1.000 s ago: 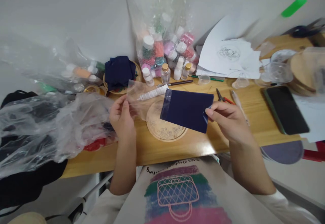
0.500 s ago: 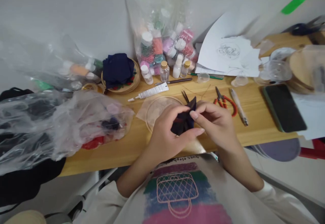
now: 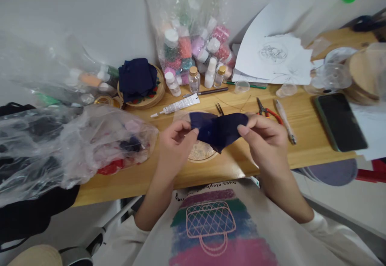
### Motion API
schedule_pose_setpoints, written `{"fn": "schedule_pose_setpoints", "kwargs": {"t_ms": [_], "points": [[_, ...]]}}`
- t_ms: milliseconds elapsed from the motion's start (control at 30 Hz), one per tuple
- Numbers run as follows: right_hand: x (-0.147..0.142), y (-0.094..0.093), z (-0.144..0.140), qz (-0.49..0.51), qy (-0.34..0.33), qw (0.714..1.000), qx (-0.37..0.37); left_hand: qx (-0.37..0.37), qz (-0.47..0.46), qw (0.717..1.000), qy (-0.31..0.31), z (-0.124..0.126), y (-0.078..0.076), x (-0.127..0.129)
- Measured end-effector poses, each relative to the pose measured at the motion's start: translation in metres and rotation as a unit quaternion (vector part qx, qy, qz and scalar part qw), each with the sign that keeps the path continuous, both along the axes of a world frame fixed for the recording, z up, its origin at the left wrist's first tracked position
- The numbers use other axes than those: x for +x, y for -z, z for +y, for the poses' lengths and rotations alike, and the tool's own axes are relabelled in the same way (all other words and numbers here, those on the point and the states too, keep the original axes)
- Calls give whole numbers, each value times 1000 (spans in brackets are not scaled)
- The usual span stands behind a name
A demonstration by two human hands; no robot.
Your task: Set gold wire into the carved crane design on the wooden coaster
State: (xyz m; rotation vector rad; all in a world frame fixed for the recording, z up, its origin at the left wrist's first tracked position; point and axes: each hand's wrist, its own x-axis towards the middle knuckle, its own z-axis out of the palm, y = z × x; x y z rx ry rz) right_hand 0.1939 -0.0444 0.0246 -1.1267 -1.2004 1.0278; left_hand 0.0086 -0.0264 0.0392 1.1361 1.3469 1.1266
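A piece of dark navy fabric (image 3: 227, 131) is stretched out between my two hands above the table. My left hand (image 3: 177, 141) pinches its left corner between thumb and fingers. At the other end, my right hand (image 3: 265, 137) grips the right edge in the same way. Below the fabric lies a round disc with a fine line pattern (image 3: 202, 155), partly covered by the cloth. The tips of dark tweezers (image 3: 219, 108) show just behind the fabric. A stack of similar navy fabric pieces (image 3: 138, 79) rests on a round wooden hoop (image 3: 157, 93) at the back left.
Red-handled pliers (image 3: 265, 109), a white pen-like tool (image 3: 286, 123) and a phone (image 3: 340, 123) lie to the right. A white glue tube (image 3: 177, 105) and small bottles (image 3: 194, 80) stand behind. Plastic bags (image 3: 99, 137) cover the left; paper sheets (image 3: 268, 60) lean at the back.
My hands have moved apart, the left one to the left and the right one slightly right. The fabric, bunched up before, is now spread flat between them.
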Motion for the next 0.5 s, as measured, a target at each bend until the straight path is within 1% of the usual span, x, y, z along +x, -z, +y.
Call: {"fn": "schedule_pose_setpoints", "kwargs": {"t_ms": [67,133,200,267,367,433,500], "points": [[2,0,-5,-19,50,998,18,-27,-28,999,-26,0,-1,-4],[2,-1,-12,-66,96,993,28,-35,-51,997,-52,-1,-1,-6],[0,-5,-19,-115,134,983,40,-18,-66,995,-71,-2,0,-8],[-3,-9,-25,-150,160,973,67,3,-75,994,-76,-3,2,-10],[-4,-11,-30,-175,169,965,101,26,-71,995,-68,-6,4,-13],[-3,-11,-31,-159,163,968,105,36,-60,995,-69,-7,4,-15],[-1,-9,-32,-113,114,986,42,40,-45,995,-74,-9,3,-16]]}}
